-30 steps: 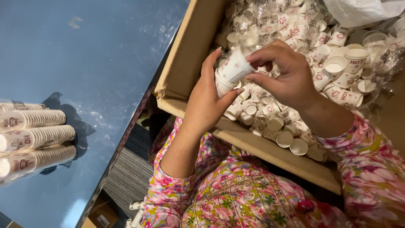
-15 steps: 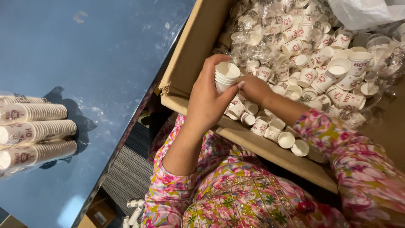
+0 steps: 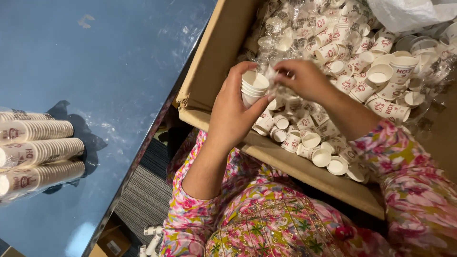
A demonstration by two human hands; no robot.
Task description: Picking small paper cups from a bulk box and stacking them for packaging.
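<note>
Blue table (image 3: 95,57) fills the left half of the frame, glossy, mostly bare; its metal edge runs diagonally from top centre down to lower left. Sleeves of cups (image 3: 38,152) lie on their sides at the left edge, four rows, wrapped in clear film. Below the table edge, striped grey floor (image 3: 143,200) at bottom centre, with white pipe bits just beside it.

Cardboard box (image 3: 214,57) takes the upper right, its near wall running from centre down to lower right, its corner flap torn at centre left. Inside: loose small cups (image 3: 381,76), white with red print, heaped among clear plastic wrap (image 3: 285,24). A white bag (image 3: 404,14) sits at top right.

Left hand (image 3: 233,114) at centre, fingers curled around a short cup stack (image 3: 252,85), firm hold, mouths up, over the box's near corner. Right hand (image 3: 304,78) just beside it, fingertips pinched on crinkled film touching the stack; what else it grips, cannot tell.

Both forearms cross the box's near wall. Floral sleeves (image 3: 409,190) fill the bottom. Open room: table to the left; box interior is crowded.
</note>
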